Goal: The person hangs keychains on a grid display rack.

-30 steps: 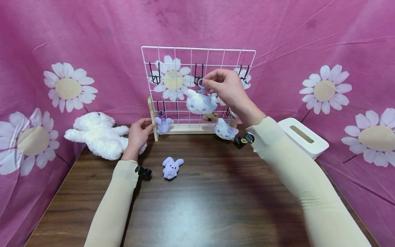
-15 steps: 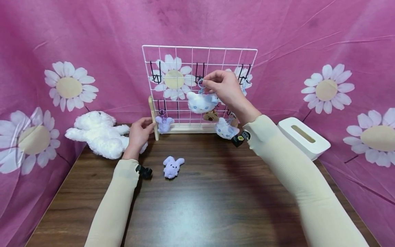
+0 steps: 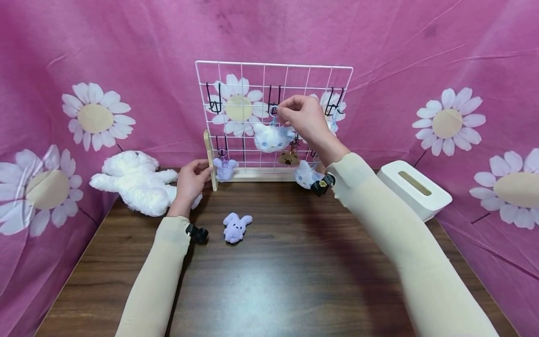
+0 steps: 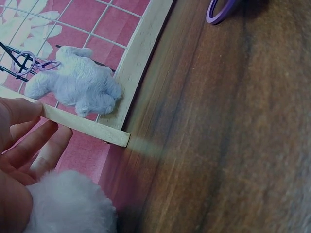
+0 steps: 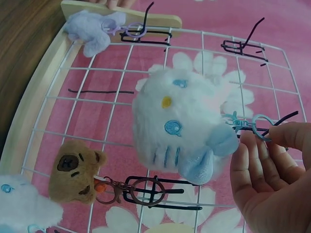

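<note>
My right hand (image 3: 309,119) pinches the light-blue ring (image 5: 256,120) of a white cat-head plush keychain (image 3: 271,139) between thumb and forefinger. The plush hangs face-out before the wire grid rack (image 3: 263,64), blue bow at one ear. In the right wrist view the ring overlaps the tip of a black hook (image 5: 290,115) in the upper middle of the grid. With thumb and fingers on opposite sides, my left hand (image 3: 191,182) grips the rack's wooden side leg (image 4: 90,125). Just beside that leg, a purple rabbit plush keychain (image 4: 80,80) hangs from a lower hook.
A brown bear keychain (image 5: 73,179) and another white cat keychain (image 3: 306,174) hang low on the rack. A second purple rabbit plush (image 3: 236,228) lies on the wooden table (image 3: 269,281). A fluffy white plush (image 3: 134,182) lies left; a white tissue box (image 3: 421,187) stands right.
The right wrist and forearm have shifted slightly left, and the held cat plush has turned and settled a little. More of the bear keychain shows. The left hand keeps its grip on the leg.
</note>
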### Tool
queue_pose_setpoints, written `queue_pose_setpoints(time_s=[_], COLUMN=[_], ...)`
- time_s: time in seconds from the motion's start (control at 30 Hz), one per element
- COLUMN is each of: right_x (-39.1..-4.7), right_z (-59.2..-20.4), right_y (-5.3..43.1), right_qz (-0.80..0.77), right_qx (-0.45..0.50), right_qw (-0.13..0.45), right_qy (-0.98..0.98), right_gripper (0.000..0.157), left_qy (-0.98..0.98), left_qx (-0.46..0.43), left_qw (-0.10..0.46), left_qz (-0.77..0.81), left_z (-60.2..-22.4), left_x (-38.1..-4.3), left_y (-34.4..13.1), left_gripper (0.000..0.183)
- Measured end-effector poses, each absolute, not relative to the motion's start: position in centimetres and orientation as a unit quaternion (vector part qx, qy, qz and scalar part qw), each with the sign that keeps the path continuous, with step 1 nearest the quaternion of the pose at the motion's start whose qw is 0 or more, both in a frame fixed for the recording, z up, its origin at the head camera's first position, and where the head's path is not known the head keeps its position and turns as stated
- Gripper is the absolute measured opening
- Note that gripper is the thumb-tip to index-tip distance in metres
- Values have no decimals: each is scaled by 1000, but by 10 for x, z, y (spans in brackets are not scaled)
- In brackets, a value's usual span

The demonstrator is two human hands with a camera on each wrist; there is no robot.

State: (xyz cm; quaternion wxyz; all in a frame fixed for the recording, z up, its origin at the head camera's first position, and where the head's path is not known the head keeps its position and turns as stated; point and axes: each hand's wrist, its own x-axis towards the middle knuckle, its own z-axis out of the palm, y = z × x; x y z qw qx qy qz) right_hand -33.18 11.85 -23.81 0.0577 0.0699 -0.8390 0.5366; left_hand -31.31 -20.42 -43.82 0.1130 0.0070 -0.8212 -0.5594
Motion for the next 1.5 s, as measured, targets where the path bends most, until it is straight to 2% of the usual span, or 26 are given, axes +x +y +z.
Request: queue_pose_setpoints(time_s=[0.53, 1.0, 1.23, 1.5], right_x=[-342, -342, -332, -314], right_z=[-245, -247, -248, -256], right_y=[112, 111, 116, 117], right_qz=[547, 543, 540, 604], right_qx=[41, 34, 58, 115], right_qw=[82, 84, 108, 132], right_qy=[-832, -835, -833, -778], right_gripper=[13, 15, 15, 13], left_qy=[-818, -818, -821, -813], left_qx=[0, 2, 4, 1], left_qw=[110, 112, 113, 112], left_qz=[-565, -564, -560, -572], left_z=[-440, -441, -441, -440], left_x=[-312, -312, -311, -313], left_y=[-204, -204, -204, -204], left_gripper=[36, 36, 36, 36])
